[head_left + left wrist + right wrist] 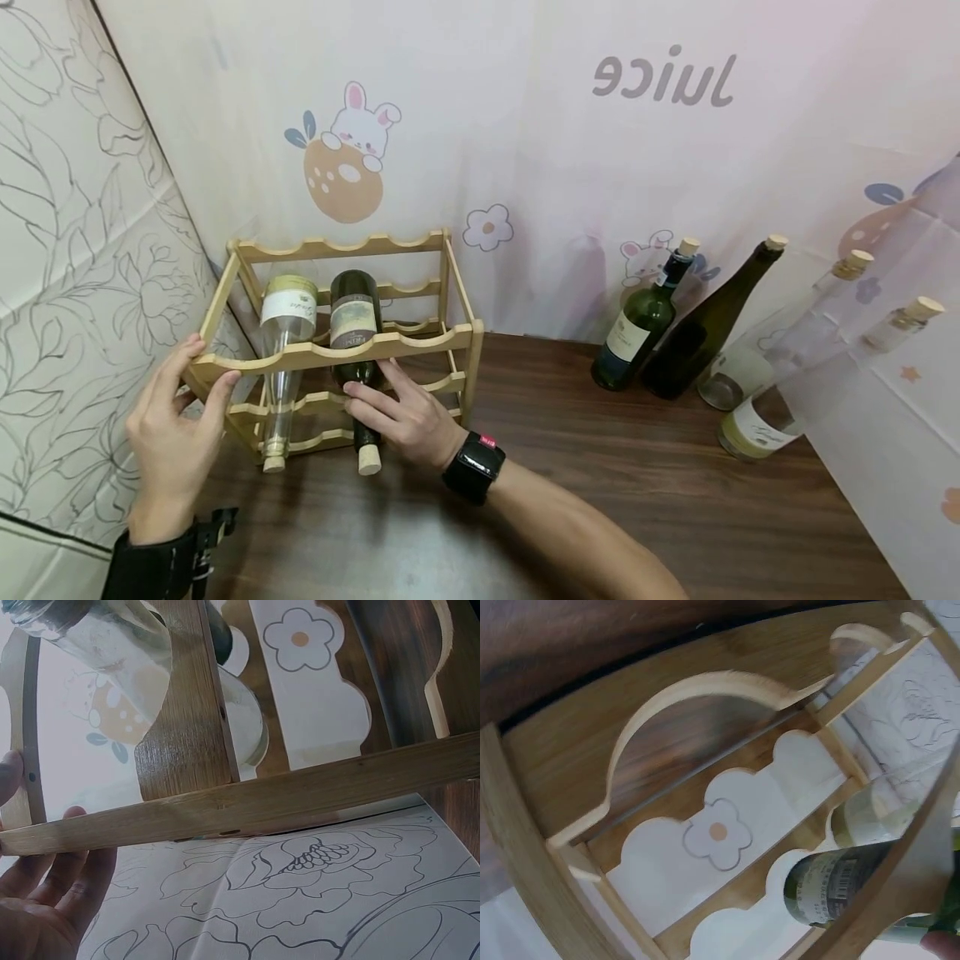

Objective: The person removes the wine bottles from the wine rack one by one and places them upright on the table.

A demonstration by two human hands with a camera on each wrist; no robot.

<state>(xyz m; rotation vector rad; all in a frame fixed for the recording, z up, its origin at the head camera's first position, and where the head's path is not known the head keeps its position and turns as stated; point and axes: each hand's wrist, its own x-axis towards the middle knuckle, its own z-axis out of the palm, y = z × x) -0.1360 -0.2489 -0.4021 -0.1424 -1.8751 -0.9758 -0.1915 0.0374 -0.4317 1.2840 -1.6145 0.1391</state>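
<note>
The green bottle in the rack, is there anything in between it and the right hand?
No, nothing visible: the right hand touches the green bottle near its neck. The rack's top front bar crosses over the bottle in the head view, close to the fingers, but doesn't separate them from it.

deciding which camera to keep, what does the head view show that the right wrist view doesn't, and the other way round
Of the two, only the head view shows the four standing bottles, the mirrored "Juice" lettering and the left hand gripping the wooden rack. Only the right wrist view shows small print and what looks like a barcode on the label of the dark green bottle. Both show the rack, that bottle and a clear bottle in it, and part of the right hand.
</note>
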